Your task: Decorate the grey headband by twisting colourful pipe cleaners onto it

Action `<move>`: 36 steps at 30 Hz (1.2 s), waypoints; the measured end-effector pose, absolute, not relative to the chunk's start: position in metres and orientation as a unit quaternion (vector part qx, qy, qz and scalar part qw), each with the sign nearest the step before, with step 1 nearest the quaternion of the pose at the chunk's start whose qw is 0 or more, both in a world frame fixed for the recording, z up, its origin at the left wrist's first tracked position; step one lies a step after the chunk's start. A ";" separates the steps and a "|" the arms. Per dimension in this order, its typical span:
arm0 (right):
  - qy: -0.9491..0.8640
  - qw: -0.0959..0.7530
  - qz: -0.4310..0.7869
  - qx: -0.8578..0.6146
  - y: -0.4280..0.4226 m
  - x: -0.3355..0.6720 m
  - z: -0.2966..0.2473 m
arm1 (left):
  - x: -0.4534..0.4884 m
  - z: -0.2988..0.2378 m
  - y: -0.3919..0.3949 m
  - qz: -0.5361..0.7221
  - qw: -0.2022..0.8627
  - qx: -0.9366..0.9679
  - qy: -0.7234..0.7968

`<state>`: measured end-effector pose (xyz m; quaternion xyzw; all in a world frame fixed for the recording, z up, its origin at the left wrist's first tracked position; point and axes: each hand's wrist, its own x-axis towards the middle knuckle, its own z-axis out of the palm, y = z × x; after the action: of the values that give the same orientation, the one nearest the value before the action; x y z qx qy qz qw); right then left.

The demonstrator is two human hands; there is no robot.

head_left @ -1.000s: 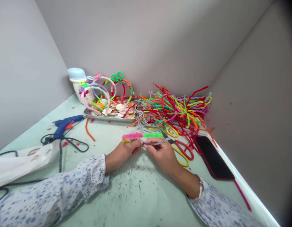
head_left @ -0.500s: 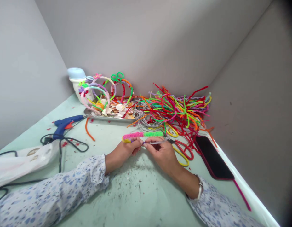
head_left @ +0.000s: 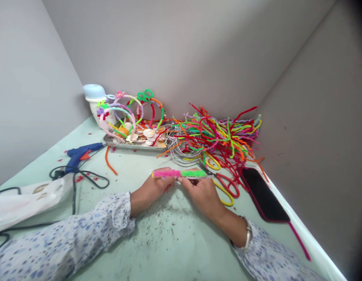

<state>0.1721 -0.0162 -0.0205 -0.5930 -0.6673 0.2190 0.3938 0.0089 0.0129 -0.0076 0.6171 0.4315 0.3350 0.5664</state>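
A headband [head_left: 167,173] wrapped in fuzzy pink and green pipe cleaner is held level above the table, seen nearly edge-on. My left hand [head_left: 155,182] pinches it near the pink half, thumb in front and the other fingers curled behind. Closed on the right part, under the green half, is my right hand [head_left: 200,190]; its thumb and fingertips meet the left hand's near the middle. A pale strip shows just below the green fuzz. Just right of my right hand lie scissors with red handles [head_left: 229,185], beside yellow handles [head_left: 226,197].
Finished headbands [head_left: 118,123] stand in a metal tray [head_left: 134,147] of shells. A pipe-cleaner heap [head_left: 222,132] and wire coil [head_left: 181,150] lie beside it. Left are a glue gun [head_left: 78,156], its cord and a plastic bag [head_left: 31,203]; right, a phone [head_left: 265,195].
The pink and green part of the headband has swung down toward my fingers and a little right, covering the purple part seen before. Both hands stay nearly in place.
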 end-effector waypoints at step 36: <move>-0.573 0.459 0.356 -0.579 -0.018 0.173 -0.012 | 0.007 -0.013 0.014 0.347 0.568 0.623 0.411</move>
<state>0.1729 -0.0179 -0.0121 -0.5788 -0.5727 0.3559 0.4587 0.0073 0.0142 -0.0132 0.6234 0.4112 0.3465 0.5676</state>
